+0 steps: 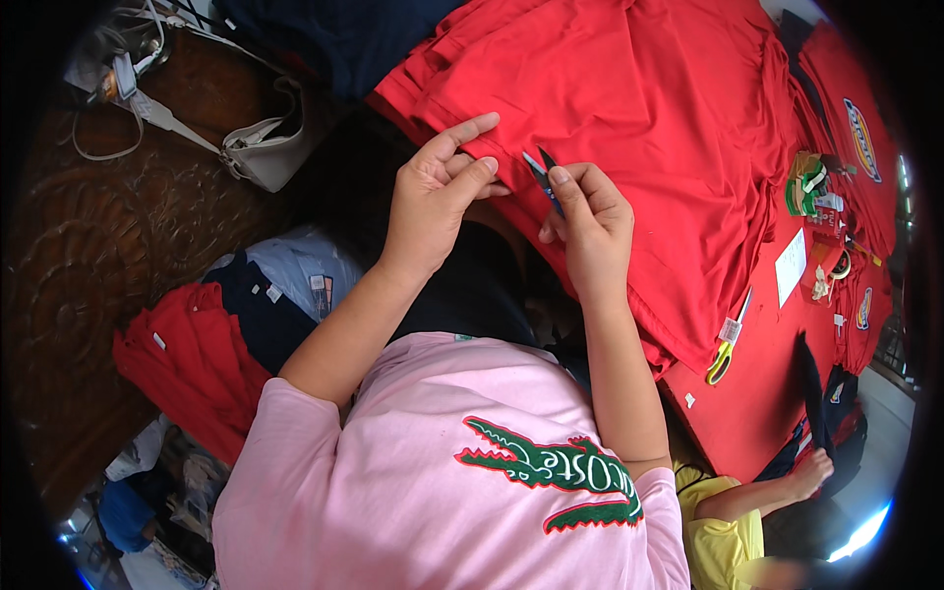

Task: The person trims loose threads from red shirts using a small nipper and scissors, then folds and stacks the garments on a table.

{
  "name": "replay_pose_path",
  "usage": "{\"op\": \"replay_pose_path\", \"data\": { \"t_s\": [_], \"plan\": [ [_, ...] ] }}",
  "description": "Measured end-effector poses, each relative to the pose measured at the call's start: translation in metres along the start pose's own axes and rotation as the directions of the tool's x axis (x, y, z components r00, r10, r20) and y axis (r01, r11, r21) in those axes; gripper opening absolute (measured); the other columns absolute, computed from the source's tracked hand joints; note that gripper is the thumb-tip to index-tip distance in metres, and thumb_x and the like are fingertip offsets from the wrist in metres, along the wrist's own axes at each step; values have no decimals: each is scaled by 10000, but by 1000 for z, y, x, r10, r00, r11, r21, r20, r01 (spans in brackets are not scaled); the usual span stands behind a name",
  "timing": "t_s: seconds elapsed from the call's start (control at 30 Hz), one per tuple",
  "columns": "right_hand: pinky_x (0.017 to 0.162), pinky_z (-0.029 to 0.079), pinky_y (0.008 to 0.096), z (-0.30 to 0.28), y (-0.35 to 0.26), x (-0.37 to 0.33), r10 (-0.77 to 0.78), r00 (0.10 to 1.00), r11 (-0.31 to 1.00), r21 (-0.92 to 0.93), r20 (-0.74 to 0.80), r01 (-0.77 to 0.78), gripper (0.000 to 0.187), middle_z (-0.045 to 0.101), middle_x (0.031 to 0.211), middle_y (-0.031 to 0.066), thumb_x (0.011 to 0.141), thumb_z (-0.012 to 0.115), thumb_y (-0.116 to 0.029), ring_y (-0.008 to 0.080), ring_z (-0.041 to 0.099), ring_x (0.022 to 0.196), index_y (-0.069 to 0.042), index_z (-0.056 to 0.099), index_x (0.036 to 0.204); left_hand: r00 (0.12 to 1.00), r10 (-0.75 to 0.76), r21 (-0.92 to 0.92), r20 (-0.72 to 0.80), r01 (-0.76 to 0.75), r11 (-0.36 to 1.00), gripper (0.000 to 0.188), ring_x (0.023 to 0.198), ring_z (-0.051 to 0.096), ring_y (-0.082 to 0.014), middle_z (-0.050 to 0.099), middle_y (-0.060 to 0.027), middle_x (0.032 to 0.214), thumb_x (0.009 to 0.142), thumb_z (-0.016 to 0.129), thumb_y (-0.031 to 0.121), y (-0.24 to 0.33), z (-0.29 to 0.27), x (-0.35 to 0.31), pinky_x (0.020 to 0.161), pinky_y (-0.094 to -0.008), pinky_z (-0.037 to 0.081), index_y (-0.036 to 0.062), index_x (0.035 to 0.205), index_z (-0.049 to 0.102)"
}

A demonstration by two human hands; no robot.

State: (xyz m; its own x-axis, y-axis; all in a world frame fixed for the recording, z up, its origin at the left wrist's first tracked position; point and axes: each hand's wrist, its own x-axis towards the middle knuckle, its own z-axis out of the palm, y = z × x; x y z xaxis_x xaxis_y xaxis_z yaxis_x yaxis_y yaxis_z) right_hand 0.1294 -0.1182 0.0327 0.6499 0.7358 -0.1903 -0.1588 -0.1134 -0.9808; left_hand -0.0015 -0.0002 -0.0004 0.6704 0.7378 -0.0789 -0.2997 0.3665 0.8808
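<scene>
My right hand [593, 211] grips small thread snips [543, 178], dark and blue, their two pointed blades parted and directed up and left. Just left of them is my left hand [440, 182], its index finger stretched out and its thumb closed toward the other fingers. Whatever might sit between thumb and fingers is too small or hidden to make out. Both hands are at the near left edge of a thick pile of red garments [629, 118]. The left fingertips overlap that edge in view; whether they touch the cloth I cannot tell.
Yellow-handled scissors [721, 362] and a white paper [791, 267] lie on the red-covered table [733, 423], right of the pile. More folded clothes [197, 359] are at the left, near a light handbag [270, 147] on carved wood. A person in yellow [723, 531] works at lower right.
</scene>
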Motion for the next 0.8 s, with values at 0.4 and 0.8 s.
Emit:
{"op": "replay_pose_path", "data": {
  "t_s": [0.4, 0.8],
  "plan": [
    [496, 389, 225, 7, 1, -2, -62, 998, 979, -196, -10, 59, 212, 555, 640, -36, 1062, 661, -173, 41, 527, 532, -1, 681, 939, 1000, -5, 18, -4, 5, 1000, 477, 853, 694, -75, 728, -10, 890, 1017, 675, 67, 0, 0, -1, 860, -299, 620, -16, 1474, 562],
    [496, 402, 226, 3, 3, -1, -32, 999, 996, -85, 8, 33, 217, 550, 642, -29, 1067, 655, -173, 47, 517, 527, 5, 672, 943, 1000, -17, 8, -7, 17, 1000, 476, 860, 689, -75, 711, -2, 888, 1020, 666, 55, 1, 2, -1, 873, -315, 624, -29, 1474, 553]
  ]
}}
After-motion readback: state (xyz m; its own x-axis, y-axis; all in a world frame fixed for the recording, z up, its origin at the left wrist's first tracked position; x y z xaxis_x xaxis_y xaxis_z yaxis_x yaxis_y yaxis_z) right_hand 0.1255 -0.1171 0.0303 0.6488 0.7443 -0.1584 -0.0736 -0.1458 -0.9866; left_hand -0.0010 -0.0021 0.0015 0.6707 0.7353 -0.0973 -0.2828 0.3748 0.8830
